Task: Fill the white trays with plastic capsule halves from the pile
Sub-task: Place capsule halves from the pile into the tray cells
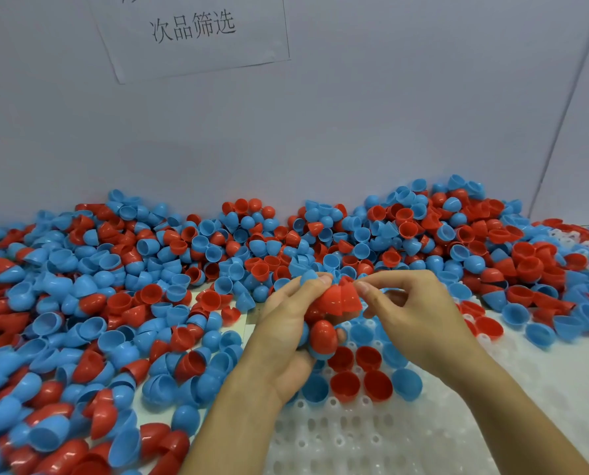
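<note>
A big pile of red and blue capsule halves [121, 296] covers the table from the left across the back. A white tray [371, 437] with round holes lies in front of me at the right; several red and blue halves [354, 371] sit in its far rows. My left hand [286, 334] grips a clutch of red and blue halves above the tray. My right hand [409, 303] pinches the rim of a red half [349, 298] nested at the top of that clutch.
A grey wall stands behind the pile with a paper sign [190, 32] taped to it. More halves [526, 269] heap at the right, partly over another white tray [574, 241].
</note>
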Available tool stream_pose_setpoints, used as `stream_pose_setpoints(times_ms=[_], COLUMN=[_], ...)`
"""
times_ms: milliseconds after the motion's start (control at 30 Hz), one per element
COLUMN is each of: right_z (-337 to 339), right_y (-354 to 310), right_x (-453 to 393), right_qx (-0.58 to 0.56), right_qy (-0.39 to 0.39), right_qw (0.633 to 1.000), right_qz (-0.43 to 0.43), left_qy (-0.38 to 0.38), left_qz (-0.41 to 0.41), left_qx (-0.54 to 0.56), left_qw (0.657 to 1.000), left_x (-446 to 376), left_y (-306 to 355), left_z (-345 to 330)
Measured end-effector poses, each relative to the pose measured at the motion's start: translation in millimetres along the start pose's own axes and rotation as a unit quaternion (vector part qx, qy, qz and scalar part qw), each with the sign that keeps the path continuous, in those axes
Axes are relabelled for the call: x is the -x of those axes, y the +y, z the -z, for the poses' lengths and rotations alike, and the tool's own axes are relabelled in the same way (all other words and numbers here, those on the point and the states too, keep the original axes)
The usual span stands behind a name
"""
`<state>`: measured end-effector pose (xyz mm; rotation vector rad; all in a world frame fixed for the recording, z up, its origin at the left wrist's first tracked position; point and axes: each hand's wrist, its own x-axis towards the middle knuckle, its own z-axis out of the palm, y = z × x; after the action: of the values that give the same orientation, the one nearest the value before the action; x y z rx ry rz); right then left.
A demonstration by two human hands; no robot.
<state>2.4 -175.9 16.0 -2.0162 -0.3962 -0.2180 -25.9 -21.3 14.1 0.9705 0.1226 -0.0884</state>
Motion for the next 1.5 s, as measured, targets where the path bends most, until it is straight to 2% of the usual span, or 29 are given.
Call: stream_pose_setpoints(times_ms=[200, 300, 600, 733, 900, 1033, 1133, 1200, 1333, 1500], right_z=[2, -3, 7, 8, 30, 53, 70, 73, 61, 53], right_y=[3, -1, -2, 1, -2, -1, 3, 4, 9, 17], right_x=[-3, -1, 2, 0, 1, 5, 10, 13, 18, 16], right_qx=[-0.068, -0.079, -0.090, -0.046, -0.041, 0.030, 0.127, 0.194, 0.334, 0.365], right_qy=[0.044, 0.017, -0.104, -0.065, -0.024, -0.049, -0.090, -0.124, -0.202, -0.212], right_qw=[0.997, 0.997, 0.990, 0.996, 0.997, 0.996, 0.985, 0.968, 0.910, 0.892], right_qz=[-0.002, 0.006, -0.013, -0.036, -0.055, -0.068, -0.079, -0.104, -0.137, -0.162], left_qy=[0.005, -0.014, -0.006, 0.011, 0.029, 0.023, 0.021, 0.017, 0.011, 0.007], left_qz=[-0.005, -0.005, -0.015, -0.017, -0.023, -0.019, -0.018, -0.018, -0.014, -0.015], left_qx=[0.005, -0.009, -0.025, -0.032, -0.008, 0.001, 0.000, -0.002, -0.008, -0.009], left_qw=[1.000, 1.000, 1.000, 0.999, 0.999, 1.000, 1.000, 1.000, 1.000, 1.000], left_x=[-3, -4, -6, -7, -8, -6, -6, -5, -6, -5], left_y=[-1, -4, -5, -7, -6, -5, -4, -4, -5, -5], left_z=[3, 3, 6, 7, 6, 4, 4, 4, 3, 3])
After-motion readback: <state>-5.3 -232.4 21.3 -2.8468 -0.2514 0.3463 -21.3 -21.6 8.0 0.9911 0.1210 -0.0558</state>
